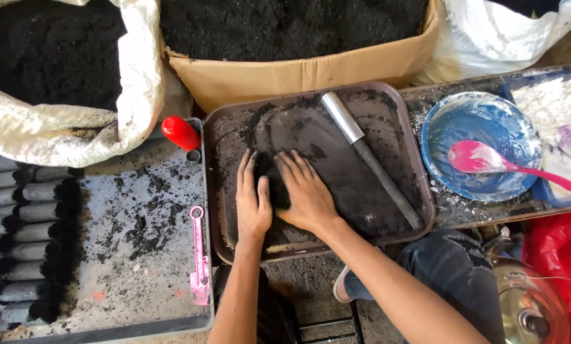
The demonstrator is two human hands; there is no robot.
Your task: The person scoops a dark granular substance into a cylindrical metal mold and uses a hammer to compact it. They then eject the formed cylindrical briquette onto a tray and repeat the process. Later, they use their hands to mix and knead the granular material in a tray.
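A low desk (139, 306) dusted with black powder carries a brown tray (217, 191); behind it stand one sack (75, 137) and one cardboard box (311, 73) of black powder. The left hand (252, 200) lies palm down on the tray, fingers (244, 167) together and flat. The right hand (306, 191) lies just beside it, fingers (295, 164) slightly spread, pressing the dark powder (276, 175). One metal rod (368, 156) lies slantwise, right of both hands.

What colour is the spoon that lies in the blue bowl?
The spoon is pink, resting in the blue bowl; the head view shows it clearly.
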